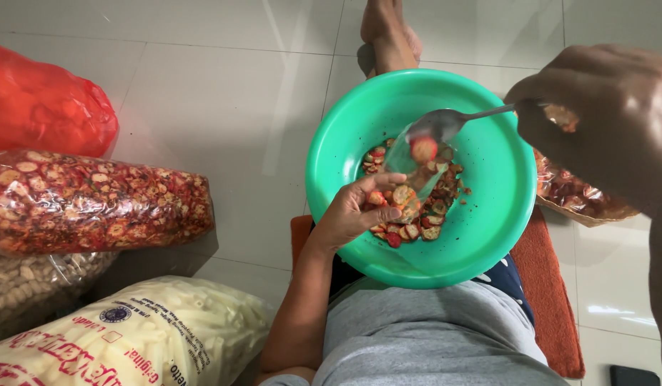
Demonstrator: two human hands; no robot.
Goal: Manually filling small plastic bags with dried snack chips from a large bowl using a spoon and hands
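Right hand up close, closed on metal spoon handle; spoon bowl w/ one red snack slice sits over green plastic basin. Left hand reaches into basin, fingers pinching small clear bag held open under spoon, above pile of red-coated round snack pieces. Basin on lap. Big snack bags on tile floor, left side.
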